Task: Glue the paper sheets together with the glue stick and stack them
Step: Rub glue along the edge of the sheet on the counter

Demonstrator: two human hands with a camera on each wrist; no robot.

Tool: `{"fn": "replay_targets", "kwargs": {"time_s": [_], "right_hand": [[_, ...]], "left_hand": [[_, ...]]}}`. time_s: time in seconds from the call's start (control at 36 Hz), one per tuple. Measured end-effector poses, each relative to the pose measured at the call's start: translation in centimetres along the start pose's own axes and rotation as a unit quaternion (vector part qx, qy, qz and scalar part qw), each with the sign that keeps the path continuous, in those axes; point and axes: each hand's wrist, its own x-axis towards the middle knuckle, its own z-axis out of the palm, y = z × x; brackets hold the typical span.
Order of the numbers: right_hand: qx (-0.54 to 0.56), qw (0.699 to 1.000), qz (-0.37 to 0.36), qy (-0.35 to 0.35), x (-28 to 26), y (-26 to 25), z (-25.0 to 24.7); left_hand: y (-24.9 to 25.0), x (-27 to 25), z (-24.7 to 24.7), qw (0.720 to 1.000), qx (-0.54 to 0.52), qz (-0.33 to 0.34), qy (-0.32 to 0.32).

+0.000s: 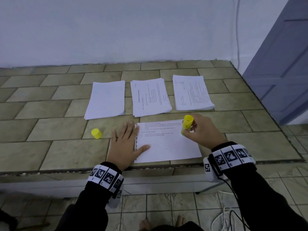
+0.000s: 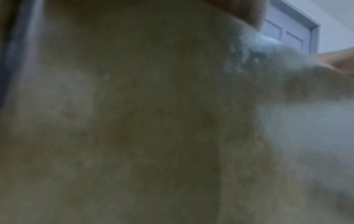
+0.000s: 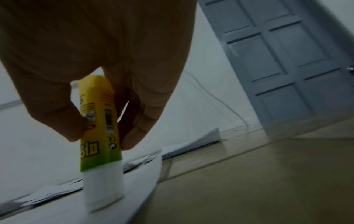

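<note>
A printed paper sheet lies near the table's front edge. My left hand lies flat on its left edge, fingers straight, thumb on the page. My right hand grips an uncapped yellow glue stick, tip down on the sheet's right side. The right wrist view shows the glue stick between thumb and fingers, its white glue end touching the sheet. The yellow cap lies left of my left hand. The left wrist view is blurred.
Three paper stacks lie in a row behind: a blank stack at left, a printed stack in the middle, another printed stack at right. The tiled table ends just in front of me. A grey door stands right.
</note>
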Motion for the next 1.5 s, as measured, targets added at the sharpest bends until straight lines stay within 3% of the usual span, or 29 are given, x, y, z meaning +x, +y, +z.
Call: {"fn": "replay_targets", "kwargs": {"time_s": [0.25, 0.47, 0.61, 0.75, 0.94, 1.11, 1.25, 1.39, 1.5], "right_hand": [[0.0, 0.999, 0.006, 0.033, -0.8, 1.0, -0.3], [0.099, 0.98, -0.096, -0.145, -1.2, -5.6, 4.6], [0.075, 0.968, -0.16, -0.18, -1.2, -8.0, 7.1], [0.058, 0.967, -0.176, -0.174, -1.1, -8.3, 7.5], [0.058, 0.975, -0.121, -0.175, -1.9, -5.3, 4.2], [0.093, 0.984, -0.079, -0.127, -3.2, -1.8, 0.5], [0.061, 0.992, -0.07, -0.083, -4.1, 0.2, -1.5], [0.05, 0.996, -0.031, -0.062, -4.2, 1.7, -2.2], [0.07, 0.995, -0.04, -0.056, -3.5, 0.8, -1.7]], "left_hand": [[-0.1, -0.1, 0.2, 0.999, -0.032, 0.003, 0.013], [-0.1, 0.0, 0.1, 0.999, -0.026, 0.009, 0.017], [-0.9, -0.1, 0.6, 0.999, -0.019, 0.033, 0.026], [-0.9, -0.1, 0.7, 0.999, -0.009, 0.035, 0.023], [-0.2, 0.0, 0.3, 1.0, -0.012, 0.008, 0.023], [-0.2, -0.1, 0.5, 1.0, 0.001, 0.003, 0.02], [-0.3, 0.0, 0.7, 1.0, 0.0, 0.007, 0.028], [-0.3, 0.0, 0.8, 0.999, 0.001, 0.007, 0.037], [-0.3, 0.0, 0.9, 0.999, 0.001, 0.008, 0.043]]}}
